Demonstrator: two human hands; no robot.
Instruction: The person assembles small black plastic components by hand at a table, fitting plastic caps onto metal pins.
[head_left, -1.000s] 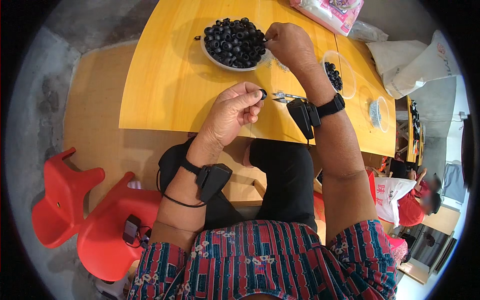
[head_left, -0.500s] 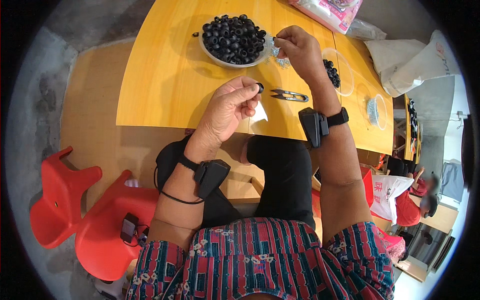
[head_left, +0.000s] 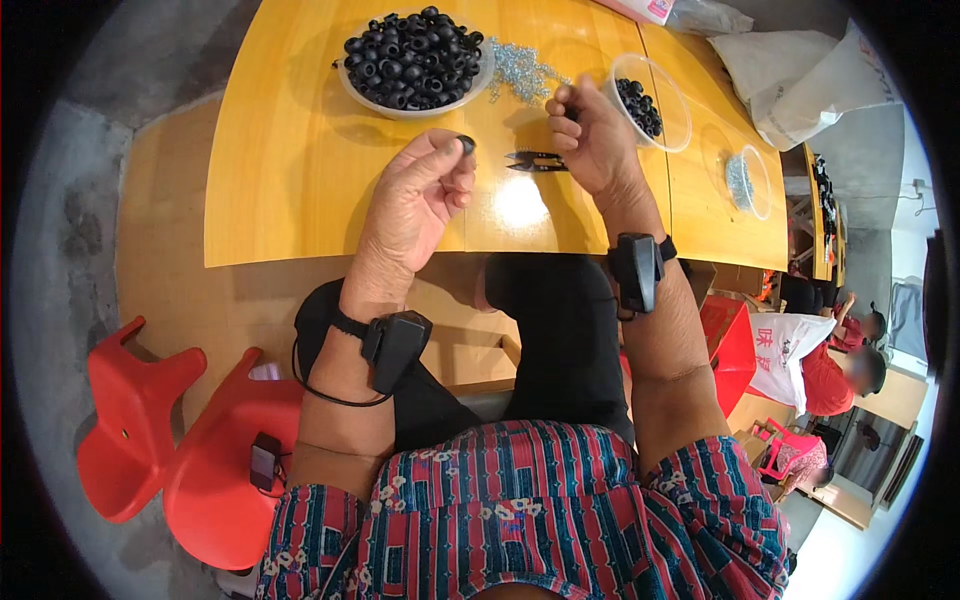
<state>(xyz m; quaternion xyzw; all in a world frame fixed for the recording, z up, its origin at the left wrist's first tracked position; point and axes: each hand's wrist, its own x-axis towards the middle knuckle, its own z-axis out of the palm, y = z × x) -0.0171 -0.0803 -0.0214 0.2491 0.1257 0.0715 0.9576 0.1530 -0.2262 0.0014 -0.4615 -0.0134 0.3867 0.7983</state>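
Between thumb and forefinger my left hand [head_left: 410,195] pinches a small round black cap [head_left: 467,145] above the table's near part. My right hand [head_left: 598,135] is closed, its fingers curled round a small dark piece [head_left: 571,106] whose shape is mostly hidden. Beside that hand lies a pair of black thread snips [head_left: 537,161], blades pointing left. Beyond my hands, a clear bowl [head_left: 425,112] is heaped with black hollow caps [head_left: 410,60]. A loose pile of small silvery metal pieces [head_left: 520,70] lies right of the bowl.
On the right stand a clear tub [head_left: 682,120] holding black pieces and a smaller tub [head_left: 762,190] with silvery bits. White sacks [head_left: 780,85] lie at the yellow table's [head_left: 300,190] far right. Red chairs [head_left: 135,420] stand lower left; other people [head_left: 835,380] are at the right.
My right hand has come back from the silvery pile toward me, now beside the snips. My left hand still pinches the cap. The whole view has shifted a little.
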